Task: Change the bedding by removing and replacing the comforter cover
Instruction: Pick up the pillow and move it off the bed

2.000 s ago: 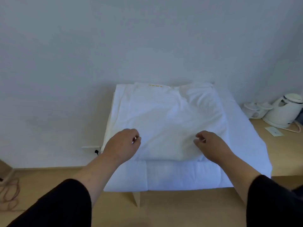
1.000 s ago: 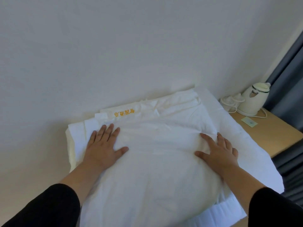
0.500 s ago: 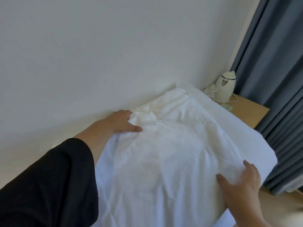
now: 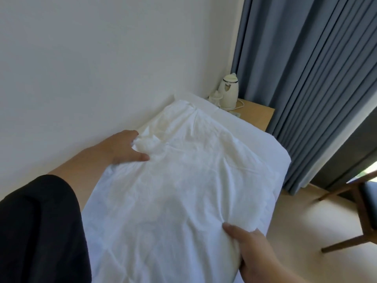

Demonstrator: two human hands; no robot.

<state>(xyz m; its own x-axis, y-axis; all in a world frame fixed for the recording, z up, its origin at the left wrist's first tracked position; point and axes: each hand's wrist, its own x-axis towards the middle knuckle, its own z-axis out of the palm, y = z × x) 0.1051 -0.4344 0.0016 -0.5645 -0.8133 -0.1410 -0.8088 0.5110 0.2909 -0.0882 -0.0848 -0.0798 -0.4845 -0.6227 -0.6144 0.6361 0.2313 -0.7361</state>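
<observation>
Head view: both hands now grip the comforter cover [image 4: 183,180], earlier pressed flat.

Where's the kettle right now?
In the head view the white kettle stands upright at the far end of the wooden table, in the corner between the wall and the grey-blue curtain, just beyond the folded white bedding.

A wooden tabletop [image 4: 258,116] stood against the wall, its far corner bare. A folded white comforter [image 4: 263,144] covered most of it, with a rumpled white cover [image 4: 173,190] piled on top. A cream kettle [image 4: 229,91] stood at the far end, just beside the bedding.
</observation>
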